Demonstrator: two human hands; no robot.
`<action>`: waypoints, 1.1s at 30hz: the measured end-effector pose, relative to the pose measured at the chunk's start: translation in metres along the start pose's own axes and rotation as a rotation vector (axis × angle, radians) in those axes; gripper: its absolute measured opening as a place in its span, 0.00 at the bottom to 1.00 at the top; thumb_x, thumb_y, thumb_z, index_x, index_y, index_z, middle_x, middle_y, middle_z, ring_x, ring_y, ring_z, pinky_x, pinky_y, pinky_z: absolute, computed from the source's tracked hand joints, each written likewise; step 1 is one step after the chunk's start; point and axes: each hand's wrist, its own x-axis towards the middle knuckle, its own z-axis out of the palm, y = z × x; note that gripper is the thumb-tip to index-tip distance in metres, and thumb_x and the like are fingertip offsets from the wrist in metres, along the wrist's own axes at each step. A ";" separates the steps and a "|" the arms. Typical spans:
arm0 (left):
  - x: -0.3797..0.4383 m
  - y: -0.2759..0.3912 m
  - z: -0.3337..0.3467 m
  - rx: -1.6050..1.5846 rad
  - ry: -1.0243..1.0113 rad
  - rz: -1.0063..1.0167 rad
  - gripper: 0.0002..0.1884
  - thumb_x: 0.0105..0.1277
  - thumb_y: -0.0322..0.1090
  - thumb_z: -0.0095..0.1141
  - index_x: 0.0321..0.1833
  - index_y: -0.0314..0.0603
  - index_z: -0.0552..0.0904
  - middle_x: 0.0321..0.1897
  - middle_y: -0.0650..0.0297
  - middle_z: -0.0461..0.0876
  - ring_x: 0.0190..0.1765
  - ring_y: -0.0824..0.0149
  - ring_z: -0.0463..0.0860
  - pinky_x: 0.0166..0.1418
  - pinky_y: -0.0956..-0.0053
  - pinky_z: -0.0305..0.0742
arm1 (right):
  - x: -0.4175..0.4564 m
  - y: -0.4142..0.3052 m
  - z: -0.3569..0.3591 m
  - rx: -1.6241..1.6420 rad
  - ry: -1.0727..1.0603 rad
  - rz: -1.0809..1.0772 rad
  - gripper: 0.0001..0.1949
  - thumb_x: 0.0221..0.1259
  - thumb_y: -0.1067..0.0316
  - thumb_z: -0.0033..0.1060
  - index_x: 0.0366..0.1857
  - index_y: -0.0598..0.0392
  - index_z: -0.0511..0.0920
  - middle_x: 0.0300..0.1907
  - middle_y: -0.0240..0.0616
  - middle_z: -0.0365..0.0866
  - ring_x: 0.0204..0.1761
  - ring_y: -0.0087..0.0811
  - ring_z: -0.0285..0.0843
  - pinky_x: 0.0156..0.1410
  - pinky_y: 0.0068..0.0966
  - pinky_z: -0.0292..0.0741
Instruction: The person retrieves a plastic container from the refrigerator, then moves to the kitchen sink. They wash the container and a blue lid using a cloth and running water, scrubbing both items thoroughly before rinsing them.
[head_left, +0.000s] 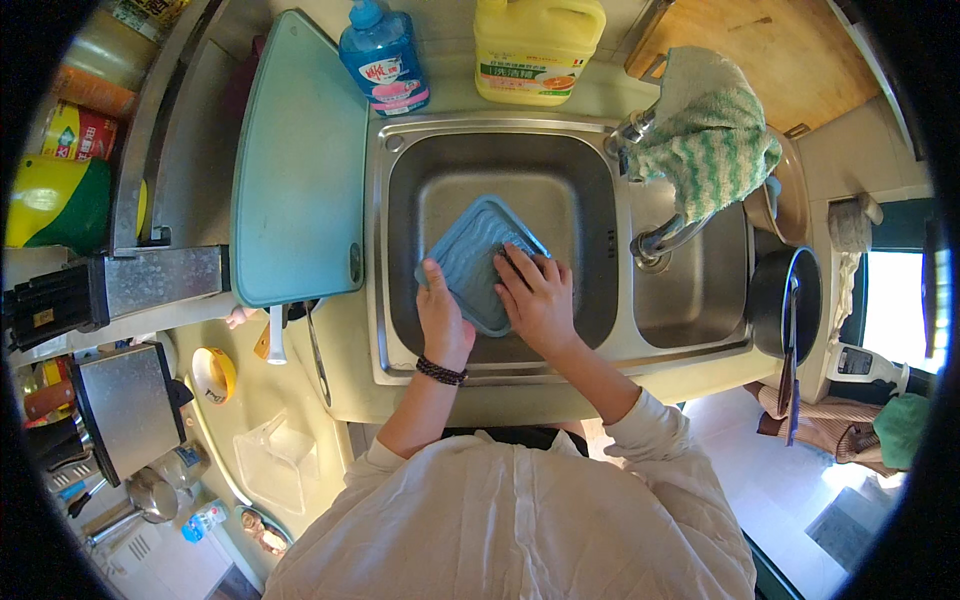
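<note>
A blue rectangular plastic tray (469, 281) is tilted over the large stainless-steel sink basin (592, 187), and its inside looks wet. My left hand (442, 319) grips the tray's left edge, thumb on the rim, with a dark beaded bracelet at the wrist. Inside the tray, near its right side, my right hand (538, 304) presses down with bent fingers. A bit of a dark, rough scouring pad (500, 250) shows under those fingertips; the rest is hidden by the hand.
A pale blue cutting board (300, 180) stands left of the sink. Behind it are a blue pump bottle (386, 67) and a yellow detergent jug (536, 64). A striped cloth (697, 135) hangs over the faucet (667, 236), beside the small basin (690, 307). A dark pot (784, 307) sits far right.
</note>
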 end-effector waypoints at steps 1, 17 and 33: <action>0.001 -0.001 0.000 -0.021 -0.003 -0.012 0.33 0.73 0.62 0.46 0.59 0.31 0.73 0.56 0.50 0.79 0.56 0.58 0.81 0.61 0.61 0.77 | -0.001 0.004 0.001 0.011 -0.014 0.038 0.20 0.52 0.69 0.67 0.52 0.48 0.82 0.55 0.39 0.77 0.52 0.43 0.74 0.52 0.38 0.72; -0.006 0.000 0.003 -0.069 -0.154 -0.249 0.33 0.73 0.64 0.41 0.61 0.38 0.74 0.54 0.60 0.81 0.54 0.63 0.80 0.61 0.63 0.75 | 0.000 -0.018 0.001 0.205 -0.013 -0.229 0.11 0.45 0.71 0.61 0.35 0.56 0.84 0.42 0.34 0.81 0.40 0.36 0.78 0.40 0.30 0.80; -0.005 0.002 0.001 -0.143 -0.327 -0.332 0.31 0.73 0.67 0.37 0.58 0.46 0.76 0.55 0.63 0.80 0.58 0.65 0.78 0.63 0.65 0.73 | 0.026 -0.025 -0.001 0.383 -0.032 0.000 0.10 0.50 0.76 0.61 0.38 0.55 0.81 0.39 0.42 0.82 0.39 0.43 0.80 0.40 0.36 0.80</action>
